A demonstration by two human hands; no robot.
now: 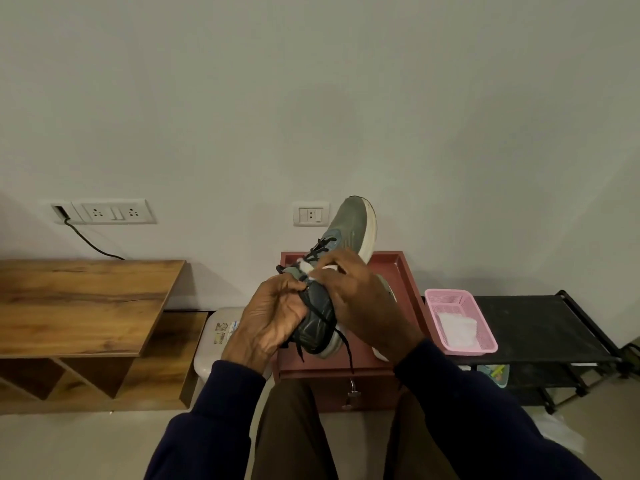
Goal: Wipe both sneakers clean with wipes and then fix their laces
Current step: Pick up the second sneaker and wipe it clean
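Wipe (306, 268) mostly covered by right hand (363, 299), I see one white corner | second sneaker (380, 355) largely behind that forearm (436, 372) | left hand (273, 317) palm side hidden against held sneaker (318, 317) | bin stickers (221, 332) unreadable to me

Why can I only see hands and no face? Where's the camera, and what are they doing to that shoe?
The camera sits on the person's head and looks forward and down, so you see what they see: their own two hands, dark sleeves and knees. There is only this one picture. The left hand grips the heel end of a grey sneaker, held up in the air with its toe towards the wall. The right hand presses a white wipe against it near the black laces, which hang loose. Below the shoe stands a red-brown cabinet. To its right, on a black rack, a pink basket holds what look like more wipes.
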